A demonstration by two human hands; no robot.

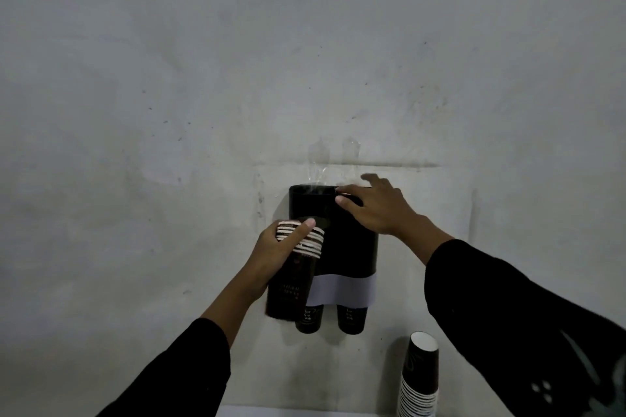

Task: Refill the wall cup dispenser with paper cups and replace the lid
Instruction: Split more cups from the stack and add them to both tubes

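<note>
A black wall cup dispenser (349,247) with a white band near its bottom hangs on the grey wall. Two dark paper cups (352,318) poke out below it. My left hand (281,247) grips a short stack of dark paper cups (294,271) with white rims, held upright against the dispenser's left front, below its top. My right hand (376,206) rests on the dispenser's top right edge, fingers spread over the rim. The left part of the top looks uncovered. I see no lid.
A tall stack of dark paper cups (420,379), bottom up, stands at the lower right on a white surface (271,411). Clear tape (318,162) sticks to the wall above the dispenser. Both my sleeves are black.
</note>
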